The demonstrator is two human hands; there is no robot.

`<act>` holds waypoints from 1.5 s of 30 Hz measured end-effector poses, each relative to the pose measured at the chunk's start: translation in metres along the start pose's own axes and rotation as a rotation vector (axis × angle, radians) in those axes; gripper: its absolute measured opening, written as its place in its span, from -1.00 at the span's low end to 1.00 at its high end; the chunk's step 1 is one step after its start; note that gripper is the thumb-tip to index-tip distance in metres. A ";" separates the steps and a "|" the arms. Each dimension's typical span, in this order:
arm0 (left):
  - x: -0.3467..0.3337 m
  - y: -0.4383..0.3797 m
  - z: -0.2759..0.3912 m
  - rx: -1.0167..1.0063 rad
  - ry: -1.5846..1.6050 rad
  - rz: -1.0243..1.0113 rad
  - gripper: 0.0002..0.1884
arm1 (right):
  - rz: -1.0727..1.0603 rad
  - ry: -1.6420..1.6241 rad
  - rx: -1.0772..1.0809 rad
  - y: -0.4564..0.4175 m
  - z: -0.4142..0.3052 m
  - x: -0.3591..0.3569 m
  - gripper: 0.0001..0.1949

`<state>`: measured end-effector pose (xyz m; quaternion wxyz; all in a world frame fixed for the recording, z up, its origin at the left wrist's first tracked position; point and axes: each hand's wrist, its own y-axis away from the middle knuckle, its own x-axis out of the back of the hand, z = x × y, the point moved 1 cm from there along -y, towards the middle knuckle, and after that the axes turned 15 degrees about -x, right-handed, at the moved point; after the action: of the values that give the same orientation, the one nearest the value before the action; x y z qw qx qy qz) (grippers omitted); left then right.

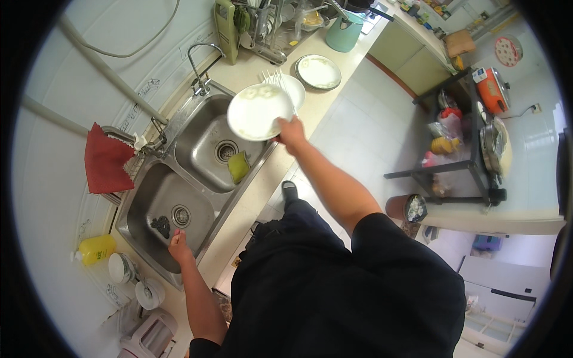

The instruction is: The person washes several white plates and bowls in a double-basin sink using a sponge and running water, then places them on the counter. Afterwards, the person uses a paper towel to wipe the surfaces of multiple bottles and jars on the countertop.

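Observation:
My right hand (292, 133) grips the rim of a white plate (258, 112) with a pale pattern, held above the right sink basin's edge. Behind it, another white plate (296, 91) is partly hidden, with several white forks (278, 79) beside it. A stack of dark-rimmed plates (318, 72) stands further along the counter. My left hand (179, 246) is over the left basin (150, 188), close to the drain and a dark scouring pad (160, 226); its fingers look curled, and no object shows in it. A green sponge (239, 167) lies in the right basin (201, 129).
Faucets (203, 85) rise at the wall side, near a hanging red cloth (107, 159). A yellow soap bottle (96, 249) and white bowls (150, 293) stand left of the sink. A dish rack (273, 53) and green pitcher (344, 32) are at the far end.

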<state>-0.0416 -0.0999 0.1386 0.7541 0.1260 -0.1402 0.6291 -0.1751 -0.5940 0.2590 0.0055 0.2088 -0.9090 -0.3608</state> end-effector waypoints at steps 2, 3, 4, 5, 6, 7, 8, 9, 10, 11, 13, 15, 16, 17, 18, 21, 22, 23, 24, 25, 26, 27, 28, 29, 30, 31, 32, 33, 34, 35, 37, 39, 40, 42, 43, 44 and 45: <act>-0.007 0.003 0.007 -0.018 0.011 0.027 -0.84 | 0.078 -0.051 0.019 -0.025 -0.018 0.035 -0.67; -0.011 0.006 0.011 -0.032 0.017 0.048 -0.85 | 0.109 -0.065 0.015 -0.038 -0.029 0.053 -0.66; -0.013 0.010 0.015 -0.045 0.021 0.070 -0.85 | 0.152 -0.069 0.010 -0.049 -0.041 0.068 -0.65; -0.017 0.014 0.017 -0.009 0.035 0.111 -0.84 | 0.197 -0.071 0.004 -0.059 -0.053 0.084 -0.65; -0.021 0.019 0.015 0.028 0.051 0.150 -0.82 | 0.242 -0.031 -0.001 -0.075 -0.064 0.102 -0.65; -0.026 0.025 0.015 0.063 0.064 0.190 -0.80 | 0.285 0.009 -0.007 -0.088 -0.075 0.118 -0.64; -0.032 0.031 0.015 0.079 0.064 0.211 -0.78 | 0.325 0.029 0.041 -0.101 -0.083 0.131 -0.64; -0.039 0.039 0.017 0.095 0.062 0.230 -0.76 | 0.366 0.047 0.087 -0.112 -0.093 0.143 -0.63; -0.046 0.045 0.023 0.108 0.060 0.246 -0.74 | 0.369 0.072 0.085 -0.124 -0.104 0.155 -0.63; -0.051 0.054 0.030 0.120 0.011 0.233 -0.73 | 0.370 0.091 0.064 -0.135 -0.109 0.165 -0.63; -0.069 0.062 0.043 0.131 -0.071 0.210 -0.69 | 0.368 0.122 0.043 -0.151 -0.130 0.176 -0.62; -0.085 0.064 0.051 0.159 -0.038 0.208 -0.66 | 0.374 0.169 0.038 -0.175 -0.140 0.184 -0.60; -0.093 0.066 0.054 0.178 -0.021 0.202 -0.65 | 0.386 0.203 0.027 -0.185 -0.143 0.188 -0.60; -0.100 0.067 0.056 0.177 -0.030 0.200 -0.64 | 0.398 0.237 0.015 -0.195 -0.146 0.193 -0.60; -0.106 0.071 0.060 0.178 -0.040 0.206 -0.63 | 0.373 0.225 0.014 -0.198 -0.150 0.191 -0.57; -0.129 0.074 0.075 0.213 -0.046 0.211 -0.62 | 0.345 0.240 -0.021 -0.208 -0.163 0.195 -0.58; -0.135 0.075 0.082 0.231 -0.045 0.210 -0.62 | 0.327 0.253 -0.022 -0.210 -0.167 0.197 -0.58; -0.140 0.076 0.081 0.213 -0.030 0.218 -0.63 | 0.329 0.266 -0.022 -0.216 -0.168 0.200 -0.58; -0.141 0.077 0.080 0.193 -0.018 0.228 -0.64 | 0.327 0.278 -0.023 -0.221 -0.168 0.201 -0.58; -0.143 0.078 0.077 0.175 -0.005 0.238 -0.65 | 0.326 0.290 -0.025 -0.225 -0.169 0.202 -0.58; -0.145 0.079 0.075 0.145 -0.010 0.249 -0.69 | 0.328 0.287 -0.018 -0.228 -0.169 0.204 -0.59; -0.147 0.080 0.074 0.118 -0.016 0.264 -0.73 | 0.328 0.288 -0.012 -0.227 -0.170 0.203 -0.59; -0.147 0.083 0.073 0.090 -0.022 0.279 -0.77 | 0.327 0.288 -0.006 -0.227 -0.171 0.203 -0.59; -0.147 0.085 0.071 0.096 -0.021 0.245 -0.76 | 0.331 0.309 -0.008 -0.229 -0.173 0.203 -0.60; -0.147 0.088 0.073 0.107 -0.023 0.215 -0.75 | 0.332 0.334 -0.014 -0.230 -0.173 0.203 -0.60; -0.149 0.089 0.077 0.119 -0.027 0.184 -0.74 | 0.333 0.359 -0.022 -0.233 -0.172 0.205 -0.61; -0.153 0.088 0.080 0.113 -0.009 0.179 -0.75 | 0.354 0.362 0.005 -0.239 -0.168 0.207 -0.64; -0.157 0.088 0.085 0.113 0.005 0.180 -0.77 | 0.344 0.396 -0.005 -0.241 -0.168 0.210 -0.64; -0.157 0.090 0.091 0.113 0.015 0.181 -0.79 | 0.330 0.430 -0.019 -0.242 -0.168 0.212 -0.65; -0.160 0.088 0.096 0.115 0.005 0.196 -0.80 | 0.320 0.460 -0.023 -0.243 -0.170 0.210 -0.66; -0.172 0.085 0.100 0.112 0.007 0.209 -0.82 | 0.314 0.518 -0.039 -0.244 -0.175 0.208 -0.65; -0.168 0.092 0.101 0.124 0.012 0.234 -0.83 | 0.314 0.590 -0.046 -0.247 -0.177 0.208 -0.65; -0.166 0.093 0.100 0.127 0.020 0.242 -0.83 | 0.316 0.633 -0.046 -0.249 -0.177 0.206 -0.65; -0.171 0.094 0.102 0.144 0.033 0.248 -0.83 | 0.343 0.713 -0.059 -0.254 -0.177 0.206 -0.62; -0.173 0.095 0.107 0.159 0.039 0.247 -0.82 | 0.357 0.773 -0.079 -0.256 -0.178 0.209 -0.59; -0.175 0.095 0.112 0.173 0.045 0.245 -0.82 | 0.371 0.832 -0.099 -0.256 -0.179 0.210 -0.57; -0.173 0.098 0.116 0.152 0.029 0.256 -0.81 | 0.376 0.893 -0.124 -0.253 -0.178 0.208 -0.55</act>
<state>-0.1732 -0.2836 0.1836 0.6578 0.1547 -0.0959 0.7308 -0.2411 -0.9551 0.1953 0.4724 0.1745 -0.8165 -0.2823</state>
